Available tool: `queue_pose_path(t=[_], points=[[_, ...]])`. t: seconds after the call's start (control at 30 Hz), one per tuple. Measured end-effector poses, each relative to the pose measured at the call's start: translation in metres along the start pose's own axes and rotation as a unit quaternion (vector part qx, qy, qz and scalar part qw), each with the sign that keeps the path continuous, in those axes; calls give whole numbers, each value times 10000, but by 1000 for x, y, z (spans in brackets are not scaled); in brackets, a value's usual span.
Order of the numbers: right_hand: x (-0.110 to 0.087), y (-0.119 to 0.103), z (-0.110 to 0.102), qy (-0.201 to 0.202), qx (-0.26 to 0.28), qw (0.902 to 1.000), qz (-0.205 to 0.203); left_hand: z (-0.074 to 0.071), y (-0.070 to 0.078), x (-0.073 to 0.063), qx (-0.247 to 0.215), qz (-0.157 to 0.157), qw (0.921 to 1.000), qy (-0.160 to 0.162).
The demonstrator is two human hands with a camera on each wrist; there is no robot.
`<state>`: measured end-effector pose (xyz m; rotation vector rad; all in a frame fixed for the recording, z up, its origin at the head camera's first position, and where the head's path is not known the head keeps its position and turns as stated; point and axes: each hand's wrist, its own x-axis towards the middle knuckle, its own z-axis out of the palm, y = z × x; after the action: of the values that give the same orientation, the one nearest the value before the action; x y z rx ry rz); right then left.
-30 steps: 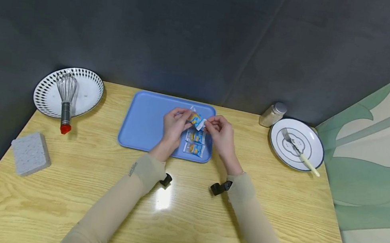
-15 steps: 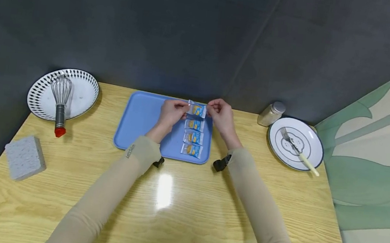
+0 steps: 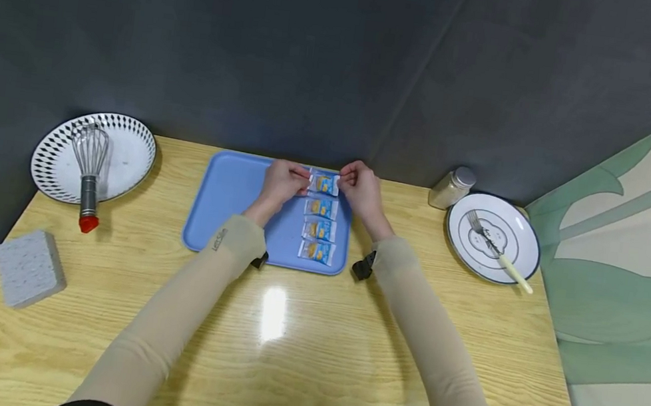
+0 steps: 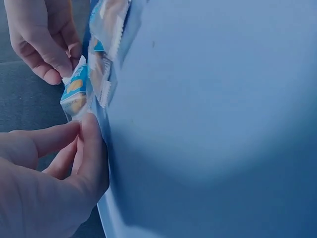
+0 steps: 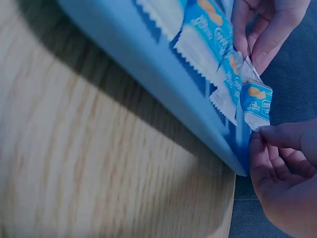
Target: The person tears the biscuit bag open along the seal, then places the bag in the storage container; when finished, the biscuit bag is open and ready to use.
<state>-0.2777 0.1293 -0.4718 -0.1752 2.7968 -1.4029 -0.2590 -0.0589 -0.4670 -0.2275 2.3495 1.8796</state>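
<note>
Between my hands, at the back right of the blue tray (image 3: pixel 229 205), is a small wrapped snack packet (image 3: pixel 324 183) with a blue and clear wrapper. My left hand (image 3: pixel 280 186) pinches its left end between thumb and forefinger. Its right end is pinched by my right hand (image 3: pixel 361 193). Both wrist views show the packet (image 4: pixel 76 89) (image 5: pixel 256 101) stretched between the fingertips. Three like packets lie in a column nearer me on the tray: one just in front (image 3: pixel 321 208), a middle one (image 3: pixel 319 230) and the nearest (image 3: pixel 316 251).
Left of the tray, a patterned plate (image 3: pixel 131 161) bears a whisk (image 3: pixel 90 169), with a grey sponge-like block (image 3: pixel 30 268) nearer me. To the right stand a lidded shaker jar (image 3: pixel 452 187) and a white plate (image 3: pixel 460 238) with a fork (image 3: pixel 500 255). A dark wall (image 3: pixel 293 59) rises behind.
One second ago the packet was held tilted over the column. Both hands have carried it back and levelled it behind the other packets, lowering it slightly since half a second ago.
</note>
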Motion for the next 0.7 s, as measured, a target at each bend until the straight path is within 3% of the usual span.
queue_pose_path(t=[0.13, 0.23, 0.5, 0.7], points=[[2, 0, 2, -6, -366, 9993, -50, 0, -2, 2, 168, -28, 9999, -23], [2, -1, 3, -6, -581, 9982, -127, 1, -2, 3, 489, 118, 9987, 14], [2, -6, 4, -27, -817, 9965, -149, 2, 2, 2, 1739, 503, 9834, 101], [0, -9, 4, -129, -1151, 9932, -74, 2, 2, -1, 1868, 445, 9814, 34]])
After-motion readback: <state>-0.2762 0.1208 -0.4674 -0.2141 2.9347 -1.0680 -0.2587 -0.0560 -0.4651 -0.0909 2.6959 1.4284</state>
